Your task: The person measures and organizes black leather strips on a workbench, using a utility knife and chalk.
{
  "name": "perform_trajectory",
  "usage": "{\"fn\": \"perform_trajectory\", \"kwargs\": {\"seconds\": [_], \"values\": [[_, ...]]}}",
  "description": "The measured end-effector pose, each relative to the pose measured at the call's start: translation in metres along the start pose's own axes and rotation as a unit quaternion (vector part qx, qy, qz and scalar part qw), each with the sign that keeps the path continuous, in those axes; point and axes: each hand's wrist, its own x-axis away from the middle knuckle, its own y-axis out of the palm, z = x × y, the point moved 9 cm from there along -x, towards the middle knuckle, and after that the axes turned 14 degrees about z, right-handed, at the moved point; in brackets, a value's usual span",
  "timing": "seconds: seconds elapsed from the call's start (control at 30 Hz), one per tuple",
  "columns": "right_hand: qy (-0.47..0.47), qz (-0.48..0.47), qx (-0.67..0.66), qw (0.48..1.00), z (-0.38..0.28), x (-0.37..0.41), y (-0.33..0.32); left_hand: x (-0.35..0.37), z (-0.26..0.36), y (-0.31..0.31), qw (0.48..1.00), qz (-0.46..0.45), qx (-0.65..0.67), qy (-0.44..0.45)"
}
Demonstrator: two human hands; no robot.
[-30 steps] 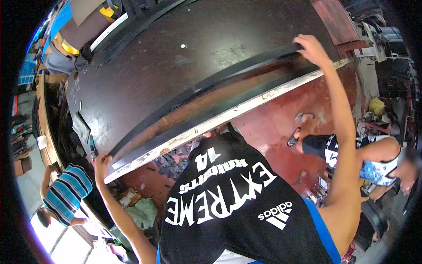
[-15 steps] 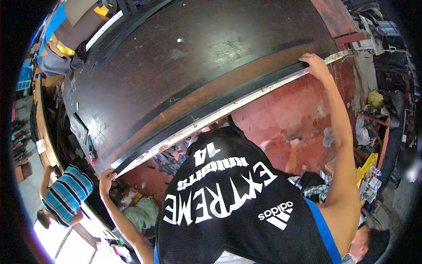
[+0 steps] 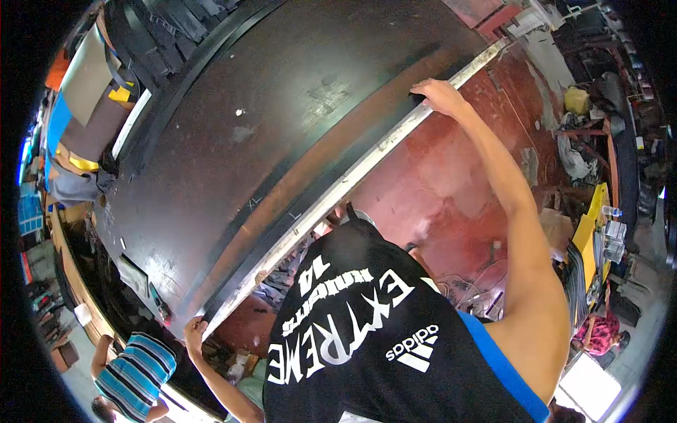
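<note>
The left hand (image 3: 194, 331), toward 8 o'clock in the view, has its fingers curled close together at the lower end of a black strip (image 3: 278, 233); I cannot tell whether it pinches the strip. The strip lies between the hands, along the near edge of a dark table (image 3: 303, 63), its long axis running from between 7 and 8 o'clock up to between 1 and 2 o'clock. The right hand (image 3: 438, 97), toward 1 o'clock, has its fingers close together over the strip's upper end; its thumb is hidden, so a pinch cannot be made out.

On the table, a small tool (image 3: 161, 307) with teal and red parts lies at 8 o'clock, near the left hand. A white scrap (image 3: 240, 112) sits between 10 and 11 o'clock. A brown band (image 3: 282, 188) runs beside the strip, with white letter marks near it. The table's whitish edge (image 3: 352, 169) follows the same slant.

In the room, a person in a striped shirt (image 3: 137, 374) is at 8 o'clock, and bulky rolled material (image 3: 92, 106) is near 10 o'clock. Reddish floor (image 3: 430, 197) spreads right of the edge. A yellow container (image 3: 577, 100) is at 2 o'clock, a yellow panel (image 3: 589, 229) at 3 and a person in a pink top (image 3: 599, 335) at 4.
</note>
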Motion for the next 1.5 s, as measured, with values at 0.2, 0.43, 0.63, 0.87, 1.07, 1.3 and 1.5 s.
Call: {"fn": "perform_trajectory", "kwargs": {"seconds": [0.2,0.43,0.63,0.87,1.07,1.3,1.5], "values": [[0.028,0.022,0.007,0.999,0.006,0.002,-0.010,0.002,0.027,0.021,0.999,0.006,0.016,0.041],[0.004,0.061,-0.002,0.998,-0.008,0.002,-0.001,0.012,0.063,0.039,0.993,0.031,0.022,0.110],[0.022,0.005,0.020,1.000,-0.006,-0.007,0.006,0.017,0.075,0.035,0.985,0.095,-0.004,0.143],[0.015,-0.027,0.044,0.999,-0.004,-0.007,0.017,0.032,0.129,0.038,0.924,0.208,-0.112,0.300],[0.000,0.001,0.023,1.000,-0.004,-0.007,0.017,0.077,0.292,0.126,0.880,0.198,-0.122,0.415],[-0.071,-0.006,-0.070,0.995,0.000,-0.006,0.020,0.062,0.321,0.192,0.874,0.139,-0.331,0.328],[-0.143,0.105,-0.136,0.975,0.034,-0.011,0.026,0.055,0.309,0.198,0.867,0.129,-0.385,0.289]]}}
